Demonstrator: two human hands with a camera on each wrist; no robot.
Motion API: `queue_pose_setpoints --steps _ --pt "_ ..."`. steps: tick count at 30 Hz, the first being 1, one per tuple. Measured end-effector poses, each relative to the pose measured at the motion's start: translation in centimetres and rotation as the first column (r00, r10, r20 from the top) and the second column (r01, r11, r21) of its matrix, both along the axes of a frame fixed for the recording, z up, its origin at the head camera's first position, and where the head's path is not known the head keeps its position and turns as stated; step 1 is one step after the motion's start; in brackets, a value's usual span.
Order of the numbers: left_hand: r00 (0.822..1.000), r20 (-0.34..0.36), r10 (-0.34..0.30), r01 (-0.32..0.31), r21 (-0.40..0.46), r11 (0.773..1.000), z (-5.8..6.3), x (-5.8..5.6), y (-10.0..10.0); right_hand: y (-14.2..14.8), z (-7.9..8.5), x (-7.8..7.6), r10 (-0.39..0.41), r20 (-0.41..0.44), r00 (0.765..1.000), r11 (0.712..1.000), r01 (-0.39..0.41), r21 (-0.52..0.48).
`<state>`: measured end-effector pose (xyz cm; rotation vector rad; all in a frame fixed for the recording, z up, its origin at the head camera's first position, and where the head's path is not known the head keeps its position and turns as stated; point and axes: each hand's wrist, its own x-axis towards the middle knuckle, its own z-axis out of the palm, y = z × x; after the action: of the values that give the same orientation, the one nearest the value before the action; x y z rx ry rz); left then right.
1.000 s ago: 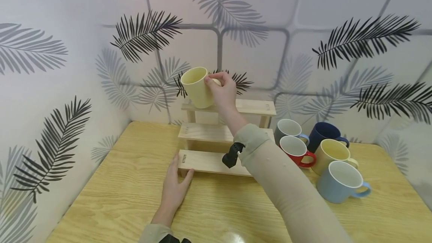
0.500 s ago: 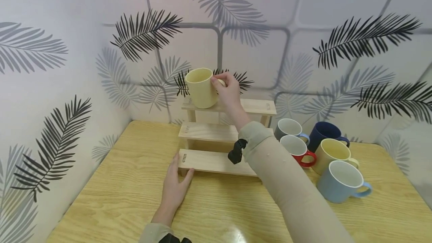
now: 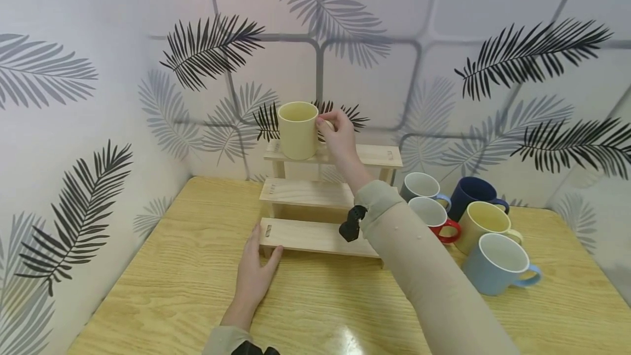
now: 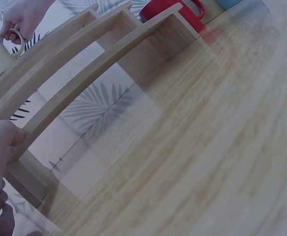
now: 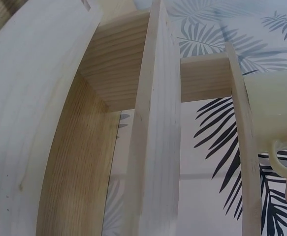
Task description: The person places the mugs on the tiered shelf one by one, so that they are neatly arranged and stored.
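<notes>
A pale yellow mug [image 3: 298, 131] sits upright on the left part of the top tier of a three-step wooden shelf [image 3: 315, 192]. My right hand [image 3: 340, 138] pinches its handle from the right side. In the right wrist view, the mug [image 5: 273, 108] rests against the top board, its handle beside the fingertips. My left hand [image 3: 256, 273] holds the left end of the lowest tier, thumb at the front edge and fingers along the side. The left wrist view shows the thumb of that hand [image 4: 3, 142] against the board's end.
Right of the shelf stand a grey mug [image 3: 419, 185], a red mug [image 3: 431, 218], a navy mug [image 3: 473, 197], another yellow mug [image 3: 485, 223] and a light blue mug [image 3: 498, 264]. They stand close together on the wood-grain table [image 3: 172, 289]. A leaf-patterned wall [image 3: 370, 86] rises behind.
My right hand has shifted the yellow mug slightly to the right along the top tier, turning it so its handle points more to the right. My left hand has stayed in place.
</notes>
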<state>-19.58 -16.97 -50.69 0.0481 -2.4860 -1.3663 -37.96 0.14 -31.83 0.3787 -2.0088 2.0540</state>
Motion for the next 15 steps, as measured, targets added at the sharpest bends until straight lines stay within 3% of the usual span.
queue_pose_setpoints --steps 5,8,15 --pt "1.000 -0.005 -0.013 0.013 0.009 1.000 0.0 0.0 0.0 0.5 0.1 0.2 0.001 0.025 1.000 0.998 -0.003 0.069" --pt "1.000 -0.009 -0.016 0.016 0.010 1.000 0.1 0.1 0.0 1.0 0.5 0.4 0.044 0.025 0.999 0.987 -0.048 0.152" --pt "1.000 -0.011 -0.017 0.017 0.017 1.000 0.1 0.1 0.1 3.4 0.6 1.1 0.154 0.013 0.988 0.917 -0.148 0.369"
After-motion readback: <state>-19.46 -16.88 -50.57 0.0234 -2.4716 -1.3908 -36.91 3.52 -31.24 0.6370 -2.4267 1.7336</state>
